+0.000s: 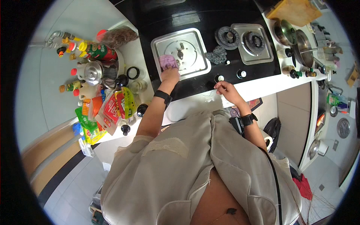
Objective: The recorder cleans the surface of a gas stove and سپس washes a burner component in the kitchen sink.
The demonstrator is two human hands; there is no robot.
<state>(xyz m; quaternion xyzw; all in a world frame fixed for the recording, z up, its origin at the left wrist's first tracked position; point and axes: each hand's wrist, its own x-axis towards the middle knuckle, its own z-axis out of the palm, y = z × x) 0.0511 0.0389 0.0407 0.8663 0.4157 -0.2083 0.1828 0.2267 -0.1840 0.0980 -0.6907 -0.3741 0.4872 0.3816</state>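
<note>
My left hand (170,75) grips a pink cloth (168,62) and presses it on the left side of a square stainless steel drip tray (194,35) on the black gas hob (180,91). Dark bits and grime lie around the bare burner hole (180,53) in the tray. My right hand (227,90) hovers at the hob's front edge, just below a control knob (219,78). Its fingers are loosely bent and slightly apart, with nothing seen in them. A steel wool scourer (218,55) lies right of the tray, touching or near a removed burner head (227,38).
A second drip tray (244,57) with a fitted burner (253,42) sits on the right. Sauce bottles (104,52), a metal pot (93,72), jars and food packets (109,109) crowd the left counter. Pans (303,47) and a yellow cutting board (294,12) stand at the right.
</note>
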